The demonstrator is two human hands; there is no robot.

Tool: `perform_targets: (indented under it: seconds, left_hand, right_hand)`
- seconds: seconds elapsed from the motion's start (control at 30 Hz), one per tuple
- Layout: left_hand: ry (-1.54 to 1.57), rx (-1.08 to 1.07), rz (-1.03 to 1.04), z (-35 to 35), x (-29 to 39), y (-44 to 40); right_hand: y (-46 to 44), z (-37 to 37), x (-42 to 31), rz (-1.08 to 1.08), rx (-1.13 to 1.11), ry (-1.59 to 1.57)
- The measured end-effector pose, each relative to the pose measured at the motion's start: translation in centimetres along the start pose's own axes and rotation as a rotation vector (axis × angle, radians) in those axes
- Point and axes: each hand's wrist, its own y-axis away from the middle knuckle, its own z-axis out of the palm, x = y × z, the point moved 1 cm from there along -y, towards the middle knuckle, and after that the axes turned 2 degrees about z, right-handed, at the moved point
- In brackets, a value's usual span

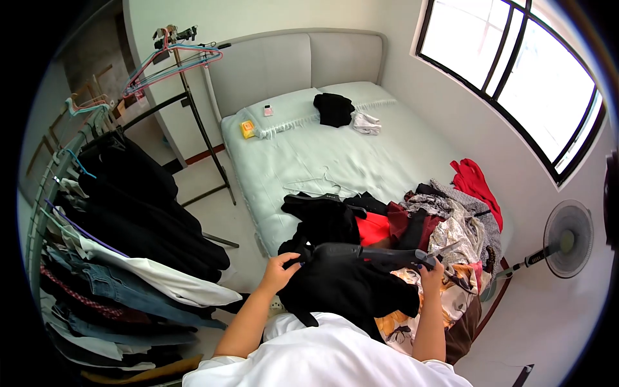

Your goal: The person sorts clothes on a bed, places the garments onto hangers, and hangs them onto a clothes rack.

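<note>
A black garment (348, 287) hangs in front of me over the near edge of the bed. Along its top runs a smooth dark piece (338, 250) that looks like a wide-shouldered hanger. My left hand (278, 272) pinches the garment's left side, fingers closed. At the right, my right hand (431, 274) is closed on the garment's other upper end, close to a thin shiny piece I cannot make out. Just beyond lies another black garment (322, 219) with a dark hanger at its top.
Piled clothes (461, 226) cover the bed's near right part, with a red garment (477, 187) by the wall. Farther up the bed (290, 168) are a folded black garment (334, 109) and a white one (367, 124). A loaded clothes rack (39, 213) stands left, a fan (567, 238) right.
</note>
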Motion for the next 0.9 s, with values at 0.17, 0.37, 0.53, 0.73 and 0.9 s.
perform_targets:
  seconds: [0.17,0.37,0.53,0.73,0.9]
  left_hand:
    - [0.043,-0.025,0.012,0.2,0.2,0.1]
    - [0.063,-0.016,-0.031,0.1,-0.1,0.2]
    - [0.093,0.046,-0.032,0.2,0.1,0.3]
    - [0.091,0.040,-0.029,0.1,0.3,0.5]
    - [0.199,0.001,-0.067,0.3,-0.7,0.4]
  right_hand:
    - [0.1,0.3,-0.4,0.012,0.039,0.024]
    - [0.2,1.1,-0.9,-0.018,-0.069,0.099]
    - [-0.5,1.4,-1.2,-0.018,-0.165,0.065]
    - [-1.3,1.2,-2.2,-0.044,-0.194,-0.002]
    - [-1.5,1.4,-2.9,0.004,-0.235,-0.064]
